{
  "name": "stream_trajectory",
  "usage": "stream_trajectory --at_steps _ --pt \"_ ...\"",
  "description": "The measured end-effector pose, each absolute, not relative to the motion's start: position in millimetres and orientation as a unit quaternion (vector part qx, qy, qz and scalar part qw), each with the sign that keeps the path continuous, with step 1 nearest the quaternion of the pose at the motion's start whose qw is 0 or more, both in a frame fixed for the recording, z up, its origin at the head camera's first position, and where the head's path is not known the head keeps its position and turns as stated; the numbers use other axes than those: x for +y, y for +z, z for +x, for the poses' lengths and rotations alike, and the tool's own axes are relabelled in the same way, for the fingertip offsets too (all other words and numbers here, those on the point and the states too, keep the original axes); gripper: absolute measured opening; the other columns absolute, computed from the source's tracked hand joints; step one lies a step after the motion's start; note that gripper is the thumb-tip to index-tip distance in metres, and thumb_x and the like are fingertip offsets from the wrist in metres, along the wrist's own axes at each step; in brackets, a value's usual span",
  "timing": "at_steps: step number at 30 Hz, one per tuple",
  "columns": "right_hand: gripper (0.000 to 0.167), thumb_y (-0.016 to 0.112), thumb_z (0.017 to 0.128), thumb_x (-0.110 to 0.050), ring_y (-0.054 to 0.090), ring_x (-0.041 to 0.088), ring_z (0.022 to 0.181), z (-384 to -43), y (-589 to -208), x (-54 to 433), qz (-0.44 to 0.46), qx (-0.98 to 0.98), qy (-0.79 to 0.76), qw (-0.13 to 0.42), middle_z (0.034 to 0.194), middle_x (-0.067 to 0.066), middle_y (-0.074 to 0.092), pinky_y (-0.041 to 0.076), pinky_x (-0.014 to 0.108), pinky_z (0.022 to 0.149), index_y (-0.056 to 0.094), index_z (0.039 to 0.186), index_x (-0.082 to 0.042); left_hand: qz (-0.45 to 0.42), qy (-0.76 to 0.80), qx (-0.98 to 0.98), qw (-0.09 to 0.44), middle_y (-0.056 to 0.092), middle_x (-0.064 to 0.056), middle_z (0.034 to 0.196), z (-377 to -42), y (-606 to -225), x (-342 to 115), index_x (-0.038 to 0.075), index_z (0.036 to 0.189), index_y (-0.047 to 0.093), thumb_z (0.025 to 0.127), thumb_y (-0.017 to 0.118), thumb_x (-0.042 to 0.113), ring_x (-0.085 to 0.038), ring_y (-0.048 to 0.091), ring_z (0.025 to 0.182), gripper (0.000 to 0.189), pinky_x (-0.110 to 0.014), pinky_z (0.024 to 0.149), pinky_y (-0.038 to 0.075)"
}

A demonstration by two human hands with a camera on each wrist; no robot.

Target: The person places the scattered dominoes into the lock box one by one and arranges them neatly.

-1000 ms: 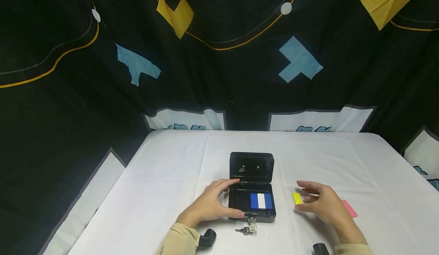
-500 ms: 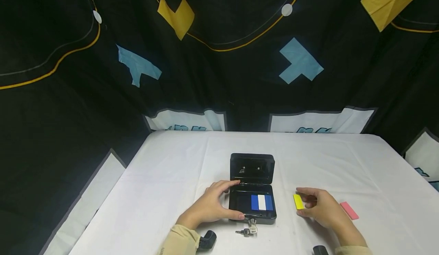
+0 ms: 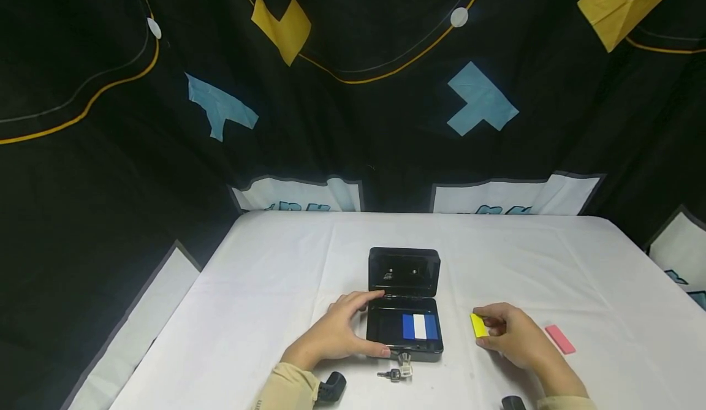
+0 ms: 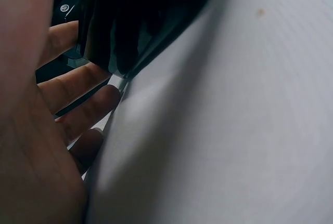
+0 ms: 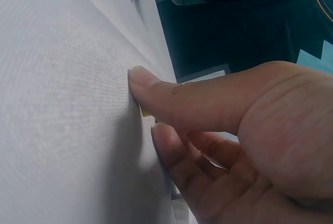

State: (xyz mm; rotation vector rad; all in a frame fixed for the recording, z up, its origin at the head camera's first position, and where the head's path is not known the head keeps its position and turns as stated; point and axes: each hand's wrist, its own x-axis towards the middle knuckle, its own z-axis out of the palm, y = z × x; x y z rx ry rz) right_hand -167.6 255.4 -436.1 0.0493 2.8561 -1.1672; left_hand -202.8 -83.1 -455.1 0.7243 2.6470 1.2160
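Note:
A small black metal cash box [image 3: 394, 327] stands on the table with its lid [image 3: 404, 272] raised. My left hand [image 3: 335, 337] holds its left side, thumb at the front edge and index finger near the hinge; the left wrist view shows its fingers against the dark box [image 4: 135, 26]. Blue and white flat blocks [image 3: 420, 327] lie side by side in the box. To the right, my right hand [image 3: 515, 337] pinches a yellow flat block [image 3: 478, 325] between thumb and fingers, low at the tabletop. In the right wrist view the thumb mostly hides that block.
A pink flat block [image 3: 560, 339] lies right of the right hand. Keys [image 3: 395, 373] hang from the lock at the box's front. White cloth covers the table [image 3: 287, 257], and a dark printed curtain [image 3: 353, 134] hangs behind it.
My right hand has lowered toward me and closed its thumb and fingers on the yellow block, uncovering more of the pink one. The left hand and box have stayed put.

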Motion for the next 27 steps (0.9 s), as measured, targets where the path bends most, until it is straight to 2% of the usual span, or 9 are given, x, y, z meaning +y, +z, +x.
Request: stream_trajectory --at_steps 12,27 --pt "0.053 0.094 0.067 -0.011 0.052 0.020 0.080 -169.1 -436.0 253.0 0.034 0.920 -0.389 0.033 0.085 0.003 0.057 0.045 0.026 0.064 0.073 0.113 0.000 0.244 0.398 0.882 0.072 0.046 0.009 0.147 -202.8 -454.7 -83.7 0.040 0.151 0.043 0.063 0.088 0.064 -0.020 0.043 0.129 0.102 -0.057 0.104 0.036" --pt "0.051 0.095 0.066 -0.012 0.050 0.021 0.080 -169.7 -437.9 252.0 0.043 0.920 -0.388 0.033 0.084 0.004 0.054 0.043 0.028 0.064 0.073 0.111 0.000 0.243 0.397 0.882 0.072 0.046 0.008 0.147 -203.2 -455.4 -83.2 0.042 0.150 0.042 0.062 0.087 0.065 -0.022 0.042 0.131 0.101 -0.058 0.104 0.036"
